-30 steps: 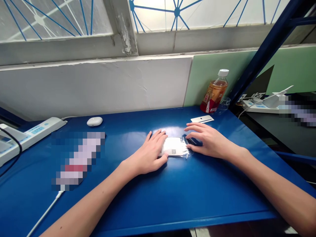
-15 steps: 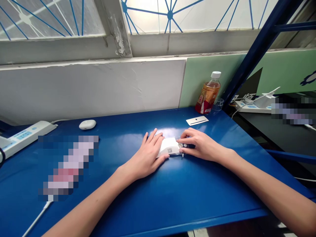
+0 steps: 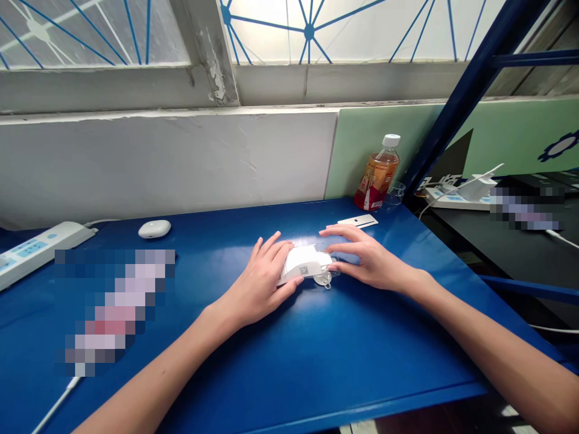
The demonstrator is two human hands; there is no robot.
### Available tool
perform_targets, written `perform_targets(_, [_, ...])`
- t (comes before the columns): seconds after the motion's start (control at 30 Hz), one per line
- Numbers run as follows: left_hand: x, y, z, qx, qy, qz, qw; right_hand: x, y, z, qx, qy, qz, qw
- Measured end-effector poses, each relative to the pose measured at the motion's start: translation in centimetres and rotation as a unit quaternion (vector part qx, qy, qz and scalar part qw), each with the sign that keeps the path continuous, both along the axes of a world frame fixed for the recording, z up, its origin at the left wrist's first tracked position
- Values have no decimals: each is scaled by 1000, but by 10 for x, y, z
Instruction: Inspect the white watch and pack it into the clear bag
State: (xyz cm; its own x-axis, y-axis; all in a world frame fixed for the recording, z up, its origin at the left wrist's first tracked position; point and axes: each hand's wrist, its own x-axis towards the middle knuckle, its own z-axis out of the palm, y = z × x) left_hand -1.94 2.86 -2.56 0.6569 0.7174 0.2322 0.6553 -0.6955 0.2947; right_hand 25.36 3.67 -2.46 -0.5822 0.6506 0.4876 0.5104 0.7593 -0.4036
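A white object (image 3: pixel 303 265) with a small square code on its side lies on the blue desk; its exact kind is unclear. Clear plastic shows about its right end. My left hand (image 3: pixel 257 280) is closed round the object's left end, fingers over the top and thumb along the near edge. A round clear piece with a small tab (image 3: pixel 323 279) sticks out at the right end. My right hand (image 3: pixel 362 253) is beside that end with its fingers spread, the thumb by the clear plastic. Whether those fingertips touch it is hard to see.
Behind my right hand lies a white card (image 3: pixel 362 220). A drink bottle (image 3: pixel 377 175) stands at the back right beside a clear cup-like piece (image 3: pixel 395 193). On the left are a white earbud case (image 3: pixel 154 229), a power strip (image 3: pixel 45 247) and a blurred-out item (image 3: pixel 120 307) with a white cable.
My right hand's fingers have spread apart from their closer grip at the object's right end. The round clear piece now shows more. The whole view has shifted slightly.
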Motion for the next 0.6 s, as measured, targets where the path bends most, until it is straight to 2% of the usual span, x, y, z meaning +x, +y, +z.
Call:
perform_targets(0.13, [-3, 4, -1, -9, 7, 4, 1000, 16, 8, 10, -25, -60, 1, 998])
perform_targets(0.3, [-2, 4, -2, -20, 19, -4, 1000, 29, 12, 13, -100, -111, -21, 989])
perform_targets(0.43, [-1, 2, -1, -22, 15, -7, 1000, 24, 8, 11, -118, -122, -38, 985])
perform_targets(0.6, [0, -2, -4, -47, -9, -14, 999, 10, 2, 6, -107, -109, -20, 988])
